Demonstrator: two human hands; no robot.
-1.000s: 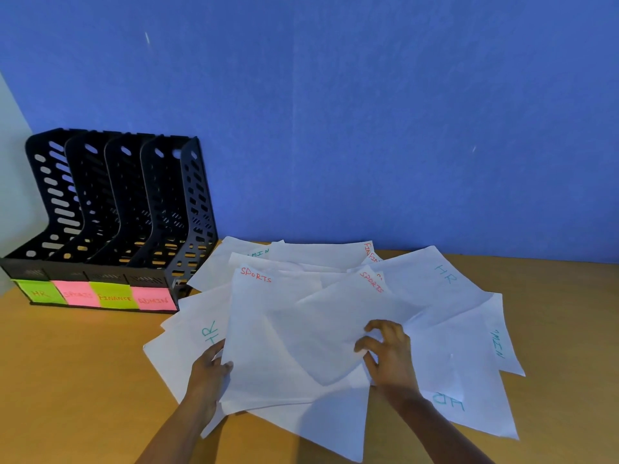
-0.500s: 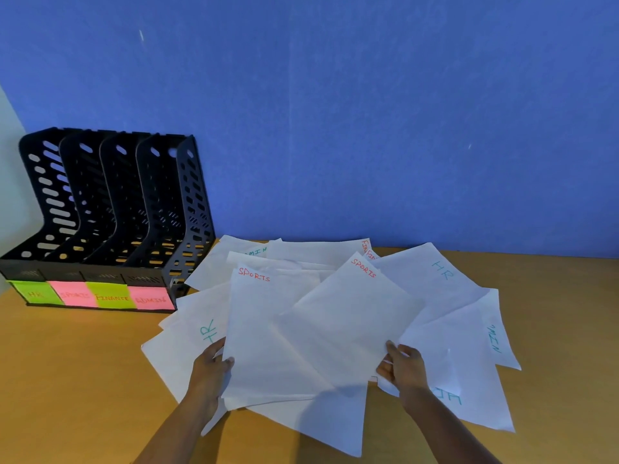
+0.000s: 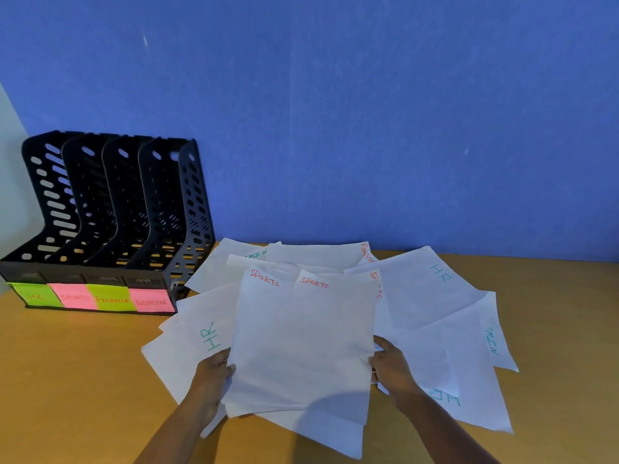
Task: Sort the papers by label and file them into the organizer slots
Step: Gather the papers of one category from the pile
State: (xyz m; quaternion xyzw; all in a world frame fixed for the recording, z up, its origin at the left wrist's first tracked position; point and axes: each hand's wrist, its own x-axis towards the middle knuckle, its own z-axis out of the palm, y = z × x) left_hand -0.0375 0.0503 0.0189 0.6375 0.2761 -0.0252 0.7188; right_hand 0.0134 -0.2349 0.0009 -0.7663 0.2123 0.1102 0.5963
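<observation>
Two white sheets labelled SPORTS (image 3: 303,339) lie stacked on top of a loose spread of papers (image 3: 432,316) on the wooden desk. My left hand (image 3: 214,380) grips the stack's left edge and my right hand (image 3: 388,366) grips its right edge. Other sheets around them read HR, ADMIN and FINANCE. The black four-slot organizer (image 3: 110,209) stands at the back left, with sticky notes reading HR, SPORTS, FINANCE and ADMIN on its front; its slots hold no paper that I can see.
A blue wall (image 3: 368,128) closes the back of the desk. Bare wooden desk (image 3: 67,380) shows in front of the organizer and to the right of the papers.
My right hand has swung the second SPORTS sheet left and squared it over the first. Both hands now hold the pair by its sides.
</observation>
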